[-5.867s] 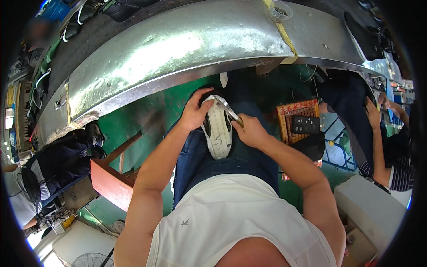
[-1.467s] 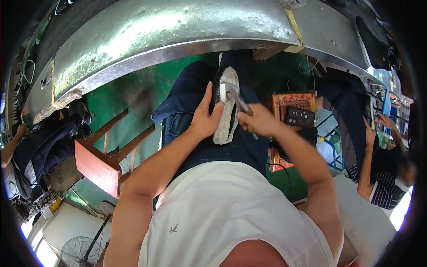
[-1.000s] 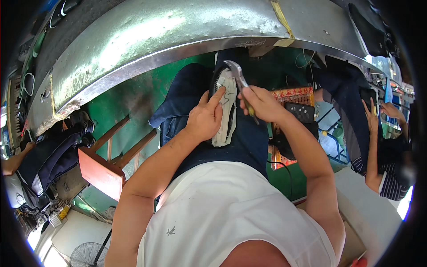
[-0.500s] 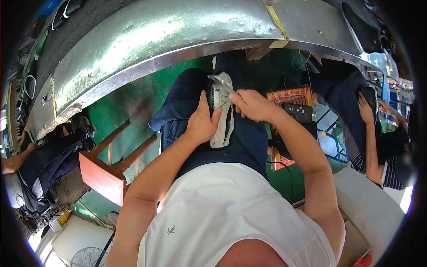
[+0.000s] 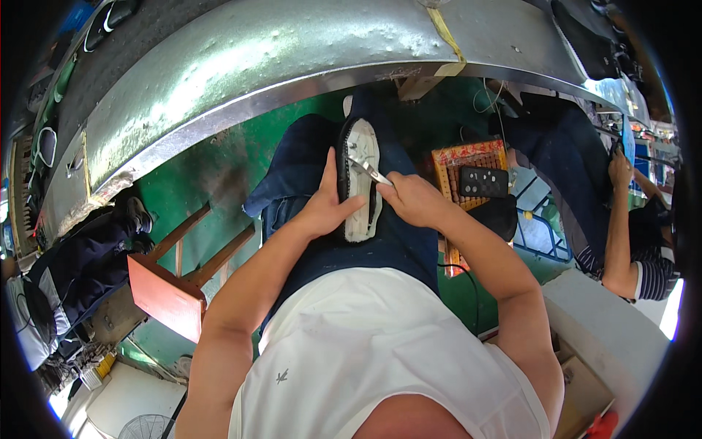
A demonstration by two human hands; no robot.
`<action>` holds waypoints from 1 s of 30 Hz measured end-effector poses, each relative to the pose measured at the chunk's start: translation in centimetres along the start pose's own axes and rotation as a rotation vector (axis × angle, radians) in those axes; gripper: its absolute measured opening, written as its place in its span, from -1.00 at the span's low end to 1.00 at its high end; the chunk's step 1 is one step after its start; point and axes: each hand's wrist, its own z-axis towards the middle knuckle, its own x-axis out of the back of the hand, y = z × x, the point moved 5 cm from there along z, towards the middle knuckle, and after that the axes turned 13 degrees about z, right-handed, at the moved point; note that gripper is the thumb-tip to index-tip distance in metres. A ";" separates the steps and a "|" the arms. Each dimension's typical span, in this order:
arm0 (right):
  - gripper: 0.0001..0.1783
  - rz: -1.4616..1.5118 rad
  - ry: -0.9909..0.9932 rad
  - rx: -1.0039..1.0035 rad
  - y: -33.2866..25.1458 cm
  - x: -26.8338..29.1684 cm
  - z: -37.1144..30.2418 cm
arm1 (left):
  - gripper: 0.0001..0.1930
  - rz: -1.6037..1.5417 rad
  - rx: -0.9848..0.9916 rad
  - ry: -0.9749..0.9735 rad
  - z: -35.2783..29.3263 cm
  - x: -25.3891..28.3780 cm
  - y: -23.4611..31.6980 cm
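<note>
A: Where does the shoe sit?
B: On the person's lap, pale underside up, dark upper showing along its left edge. The lap's dark trousers are all I see supporting it, well short of the metal-topped desk.

A: And the hands?
B: Apart from each other. The left hand holds the shoe's left side, thumb over the underside and forefinger straight along the edge; its other fingers are mostly hidden. The right hand is closed around a curved-headed metal tool, which reaches across the shoe from the right. I can't tell whether its head touches the underside or hovers just over it.

A: What worries you?
B: The left thumb and forefinger, mainly. They're near the tool's head, so I'd judge that a slip across the smooth surface could pinch or strike them.

A: Anything else?
B: The lap is soft. A hard pull or knock might roll the shoe, since one hand steadies it from one side. Too much force at the edge could also tear or mark the pale material.
</note>
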 end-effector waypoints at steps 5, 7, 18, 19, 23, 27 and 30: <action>-0.46 -0.057 -0.021 -0.018 -0.6 0.6 0.1 | 0.09 -0.132 0.059 -0.078 -2.2 -0.7 -2.2; -0.47 0.198 -0.011 0.067 -1.3 0.2 -0.7 | 0.11 -0.148 0.064 -0.050 -1.7 -0.7 -1.4; -0.43 0.884 0.123 -0.148 7.3 -2.9 -3.8 | -0.39 -0.132 0.434 0.089 8.1 3.5 0.3; -0.44 1.014 0.132 -0.285 8.2 -3.2 -4.1 | -0.42 -0.154 0.387 0.040 8.1 3.4 1.2; -0.38 1.150 0.179 -0.448 9.0 -3.3 -4.8 | -0.37 -0.369 -0.058 0.056 3.4 5.5 8.3; -0.39 1.075 0.150 -0.366 10.2 -3.3 -4.8 | 0.12 -1.106 -0.361 -0.274 -3.9 7.3 10.2; -0.48 1.156 0.187 -0.437 9.9 -3.6 -4.2 | 0.32 -0.730 -0.026 -0.311 -5.0 6.1 4.3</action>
